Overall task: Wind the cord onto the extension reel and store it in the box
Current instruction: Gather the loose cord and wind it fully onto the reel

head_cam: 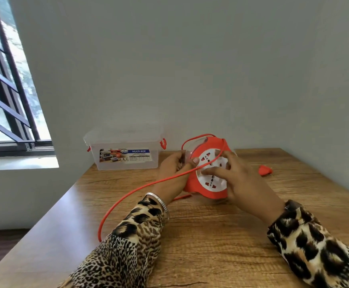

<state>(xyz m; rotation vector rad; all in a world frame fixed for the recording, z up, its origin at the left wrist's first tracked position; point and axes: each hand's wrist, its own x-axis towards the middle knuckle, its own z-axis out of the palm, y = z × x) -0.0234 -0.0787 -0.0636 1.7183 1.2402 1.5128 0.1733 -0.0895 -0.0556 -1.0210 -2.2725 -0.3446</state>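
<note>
From the head view, the person stands at the wooden surface (pixel 200 235) with the orange extension reel (pixel 207 173) propped up on its edge near the back, its white socket face turned toward them; the left hand (pixel 173 169) curls round the reel's left rim, thumb on the face, while the right hand (pixel 238 179) lies spread on the white disc, fingers fairly straight and pressing rather than gripping; the two hands sit close together with the reel between them; the orange cord (pixel 140 189) runs slack from the top of the reel across the face, over the left wrist and off the near-left edge in a long loop, so I judge the winding is in hand and far from done; the plug (pixel 264 170) seems to lie loose to the right, well apart from the reel; the clear box (pixel 125 152) waits at the back left with its lid on; next, I reckon, the right hand must turn the disc while the left steadies the housing and feeds the cord in evenly, and the lid needs unclipping before storing
</note>
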